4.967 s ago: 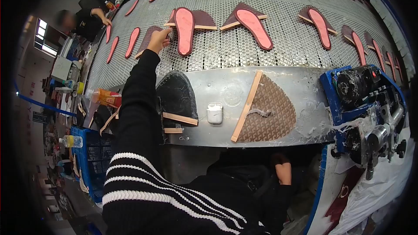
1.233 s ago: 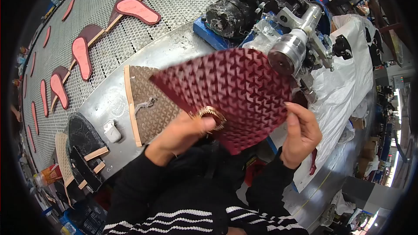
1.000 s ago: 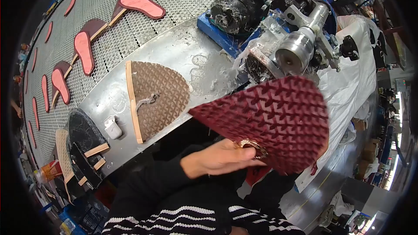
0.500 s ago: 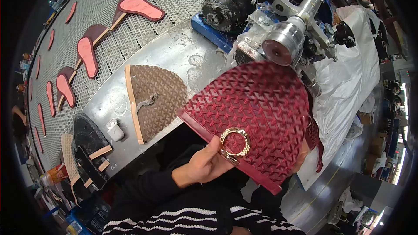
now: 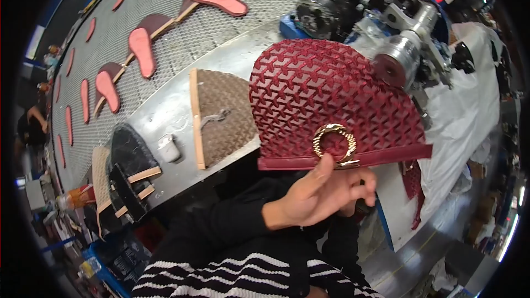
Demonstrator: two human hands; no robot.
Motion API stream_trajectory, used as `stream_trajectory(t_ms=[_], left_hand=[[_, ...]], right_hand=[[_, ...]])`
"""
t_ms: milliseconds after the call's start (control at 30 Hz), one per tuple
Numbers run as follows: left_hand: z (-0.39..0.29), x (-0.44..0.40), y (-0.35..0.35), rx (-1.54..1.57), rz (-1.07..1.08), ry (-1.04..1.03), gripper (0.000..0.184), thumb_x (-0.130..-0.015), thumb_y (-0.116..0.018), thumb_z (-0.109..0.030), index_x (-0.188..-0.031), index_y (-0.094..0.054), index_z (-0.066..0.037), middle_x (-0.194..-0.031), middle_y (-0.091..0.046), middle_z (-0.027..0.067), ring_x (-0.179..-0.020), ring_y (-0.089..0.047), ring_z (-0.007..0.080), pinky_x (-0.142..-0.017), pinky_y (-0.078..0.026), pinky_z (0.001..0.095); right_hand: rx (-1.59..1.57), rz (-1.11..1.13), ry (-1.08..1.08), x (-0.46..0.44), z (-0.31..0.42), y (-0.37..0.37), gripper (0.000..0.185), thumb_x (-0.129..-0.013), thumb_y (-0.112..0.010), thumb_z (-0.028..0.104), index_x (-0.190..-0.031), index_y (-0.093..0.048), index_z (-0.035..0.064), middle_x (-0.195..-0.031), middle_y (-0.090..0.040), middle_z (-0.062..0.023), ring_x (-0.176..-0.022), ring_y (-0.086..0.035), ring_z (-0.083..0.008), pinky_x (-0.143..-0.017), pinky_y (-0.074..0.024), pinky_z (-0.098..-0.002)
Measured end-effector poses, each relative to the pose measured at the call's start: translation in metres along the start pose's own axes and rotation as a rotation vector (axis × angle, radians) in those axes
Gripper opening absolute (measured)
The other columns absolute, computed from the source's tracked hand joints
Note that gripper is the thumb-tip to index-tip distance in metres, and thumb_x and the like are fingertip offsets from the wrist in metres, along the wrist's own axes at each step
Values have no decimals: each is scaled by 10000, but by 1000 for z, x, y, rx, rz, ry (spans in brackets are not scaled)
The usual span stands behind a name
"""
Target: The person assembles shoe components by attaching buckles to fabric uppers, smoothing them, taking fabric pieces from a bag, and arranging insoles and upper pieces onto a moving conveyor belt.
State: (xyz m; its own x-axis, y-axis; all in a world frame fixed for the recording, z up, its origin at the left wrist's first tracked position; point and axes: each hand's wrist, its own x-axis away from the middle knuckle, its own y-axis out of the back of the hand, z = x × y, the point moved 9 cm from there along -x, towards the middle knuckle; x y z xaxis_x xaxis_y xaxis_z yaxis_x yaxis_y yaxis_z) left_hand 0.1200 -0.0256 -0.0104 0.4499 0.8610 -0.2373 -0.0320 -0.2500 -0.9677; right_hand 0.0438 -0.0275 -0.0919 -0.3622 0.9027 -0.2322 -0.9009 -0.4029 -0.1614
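Note:
A burgundy woven shoe upper (image 5: 298, 85) is held up in front of me, its smooth band along the bottom edge. A gold ring buckle (image 5: 334, 142) sits near that band. My left hand (image 5: 314, 196) pinches the band just below the buckle, thumb in front, with its other fingers curled under the edge. Only a sliver of my right hand (image 5: 349, 208) shows, behind the left one; its fingers are hidden. The rounded top of the upper lies close to a metal roller (image 5: 391, 69) of the machine; whether they touch, I cannot tell.
A brown woven upper (image 5: 226, 116), a small white case (image 5: 168, 148) and black upper pieces (image 5: 132, 154) lie on the metal table. Pink insoles (image 5: 142, 52) rest on the mesh conveyor (image 5: 165, 77). White sheeting (image 5: 464, 99) drapes at the right. Another person's arm (image 5: 38, 118) shows far left.
The burgundy upper has turned so its band runs nearly level, and it has risen. My right hand has left its right edge and now sits behind my left. The view has shifted.

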Motion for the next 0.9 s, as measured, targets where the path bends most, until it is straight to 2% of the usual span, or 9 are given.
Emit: stream_trajectory(t_ms=[133, 267, 300, 400, 467, 667, 733, 867, 900], left_hand=[[-11, -9, -5, 102, -26, -87, 594, -999, -314, -551, -1394, -378, -111, -1320, -461, 92, -1112, -486, 236, -929, -426, 436], [-32, -9, -3, 209, -9, -181, 645, -994, -264, -575, -1517, -209, -202, -1561, -222, 32, -1211, -448, 264, -963, -413, 467], [-37, -8, 0, 153, -39, -159, 610, -997, -273, -565, -1523, -194, -267, -1599, -146, 20, -1242, -422, 235, -971, -411, 463], [-52, -5, -1, 207, -18, -230, 608, -1005, -288, -547, -1528, -186, -255, -1608, -97, 11, -1218, -415, 208, -948, -408, 438], [-65, -6, -6, 104, 4, -233, 588, -1003, -291, -542, -1492, -289, -217, -1558, -259, -3, -1206, -426, 234, -977, -412, 463], [-85, 8, -7, -85, 48, -330, 637, -1000, -238, -577, -1510, -252, -198, -1551, -236, -9, -1138, -422, 217, -914, -405, 433], [-85, 15, -7, -234, -3, -324, 613, -1003, -282, -567, -1512, -257, -228, -1578, -184, -3, -1081, -419, 196, -858, -410, 408], [-78, 24, -12, -315, 133, -259, 762, -946, -257, -677, -1472, -281, -127, -1285, -401, 91, -1055, -485, 249, -912, -403, 439], [-76, 27, -12, -313, 125, -254, 787, -932, -257, -699, -1454, -302, -112, -1218, -428, 114, -1040, -504, 260, -922, -402, 443]], right_hand=[[216, 163, -128, -16, -13, -42, 283, -908, -602, 242, -959, -646, -33, -865, -679, -72, -837, -637, -167, -735, -492, -338], [333, 135, -297, -12, -52, -49, 278, -901, -605, 237, -951, -648, -33, -856, -679, -82, -829, -638, -165, -727, -492, -339], [340, 124, -328, -9, -60, -49, 277, -899, -606, 236, -949, -648, -33, -854, -679, -85, -827, -638, -165, -726, -493, -339], [345, 100, -423, -4, -85, -48, 273, -893, -608, 232, -942, -649, -33, -846, -679, -93, -821, -638, -164, -720, -493, -339], [335, 89, -479, 0, -100, -47, 270, -890, -610, 230, -938, -650, -33, -842, -680, -98, -817, -638, -163, -716, -493, -339], [296, 97, -605, 10, -133, -46, 262, -879, -614, 222, -926, -652, -33, -827, -680, -113, -806, -639, -160, -705, -494, -340], [249, 97, -704, 15, -143, -43, 274, -852, -620, 222, -963, -653, -27, -862, -682, -178, -818, -659, -203, -725, -496, -359], [297, 75, -915, 16, -156, -41, 316, -842, -620, 239, -1025, -664, -16, -915, -693, -195, -872, -674, -258, -760, -497, -363], [305, 93, -805, 13, -140, -42, 326, -842, -620, 242, -1042, -665, -11, -927, -694, -194, -880, -674, -257, -767, -498, -361]])
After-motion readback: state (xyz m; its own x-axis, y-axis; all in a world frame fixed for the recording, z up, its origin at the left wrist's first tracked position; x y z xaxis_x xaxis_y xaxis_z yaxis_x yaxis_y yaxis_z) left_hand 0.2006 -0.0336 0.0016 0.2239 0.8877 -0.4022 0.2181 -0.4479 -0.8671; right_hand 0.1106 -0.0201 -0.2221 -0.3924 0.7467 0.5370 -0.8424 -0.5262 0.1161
